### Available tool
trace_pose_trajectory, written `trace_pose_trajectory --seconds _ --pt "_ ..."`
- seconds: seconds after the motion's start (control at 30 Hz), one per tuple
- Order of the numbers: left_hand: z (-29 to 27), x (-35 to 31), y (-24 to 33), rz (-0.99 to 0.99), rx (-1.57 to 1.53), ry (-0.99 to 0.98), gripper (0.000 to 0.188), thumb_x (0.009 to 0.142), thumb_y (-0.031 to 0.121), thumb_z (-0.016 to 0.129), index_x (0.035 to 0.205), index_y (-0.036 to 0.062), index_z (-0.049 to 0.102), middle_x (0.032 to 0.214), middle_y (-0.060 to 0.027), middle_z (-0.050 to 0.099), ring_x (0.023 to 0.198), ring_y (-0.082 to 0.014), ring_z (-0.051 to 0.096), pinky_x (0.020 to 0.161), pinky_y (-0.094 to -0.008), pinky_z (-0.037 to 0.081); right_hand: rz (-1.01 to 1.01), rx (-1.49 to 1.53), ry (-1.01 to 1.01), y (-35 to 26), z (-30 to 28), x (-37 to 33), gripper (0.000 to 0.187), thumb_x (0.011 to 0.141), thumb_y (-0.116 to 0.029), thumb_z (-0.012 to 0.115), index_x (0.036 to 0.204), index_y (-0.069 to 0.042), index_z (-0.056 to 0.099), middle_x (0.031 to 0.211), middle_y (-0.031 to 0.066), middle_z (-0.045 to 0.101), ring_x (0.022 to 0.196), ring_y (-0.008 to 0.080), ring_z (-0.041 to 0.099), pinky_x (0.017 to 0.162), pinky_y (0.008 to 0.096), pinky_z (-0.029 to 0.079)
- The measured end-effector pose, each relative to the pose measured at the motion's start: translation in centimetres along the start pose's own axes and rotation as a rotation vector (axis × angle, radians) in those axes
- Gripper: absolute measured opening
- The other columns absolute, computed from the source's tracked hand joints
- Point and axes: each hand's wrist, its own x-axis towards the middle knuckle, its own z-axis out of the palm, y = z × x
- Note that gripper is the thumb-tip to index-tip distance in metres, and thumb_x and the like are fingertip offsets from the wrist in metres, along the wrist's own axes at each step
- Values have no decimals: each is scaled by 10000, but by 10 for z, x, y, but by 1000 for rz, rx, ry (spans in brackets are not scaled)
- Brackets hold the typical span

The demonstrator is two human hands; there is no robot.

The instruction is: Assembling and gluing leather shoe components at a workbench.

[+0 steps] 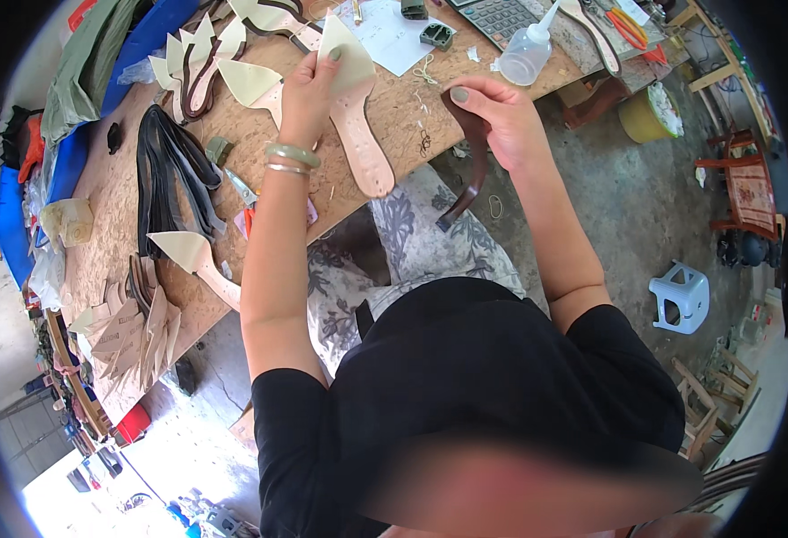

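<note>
My left hand (309,99) is closed on a shoe insole (364,148), holding it near its cream pointed toe part. The pale pink heel end, edged in dark brown, hangs toward me past the table edge. In my right hand (509,121), a dark brown strip (475,148) is pinched between thumb and fingers. Its free end dangles and curls over my lap. Beside my left hand lies another insole (255,82) with a cream toe. A bracelet and a bangle circle my left wrist.
Black strips (165,170) lie left on the table (322,202) by orange-handled scissors (241,190). A squeeze bottle (526,56) and calculator (499,22) stand at the back. More insoles (201,76) are stacked far left. A blue stool (679,298) and yellow bucket (645,118) are right.
</note>
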Motion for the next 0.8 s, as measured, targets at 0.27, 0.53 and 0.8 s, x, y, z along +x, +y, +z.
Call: trace_pose_trajectory --seconds 0.27,0.53,0.8 --pt "34 -105 41 137 -402 133 249 1001 223 538 1135 20 593 993 -19 640 885 -93 602 789 -252 500 -71 100 -103 -9 50 2 206 846 -127 728 1008 -4 698 860 30 697 736 83 651 676 219 521" --pt "29 -140 48 278 -367 234 216 986 230 579 1046 22 593 913 24 618 822 -31 518 741 -191 435 -102 0 -168 -10 85 -23 169 843 -111 732 966 4 716 855 35 699 744 73 640 658 189 509" --pt "4 -162 50 390 -293 249 207 996 178 548 1111 10 587 1028 -13 634 931 -78 567 827 -241 462 -215 -217 -166 -9 117 -38 92 838 -36 711 909 22 711 823 7 670 722 57 599 634 189 478"
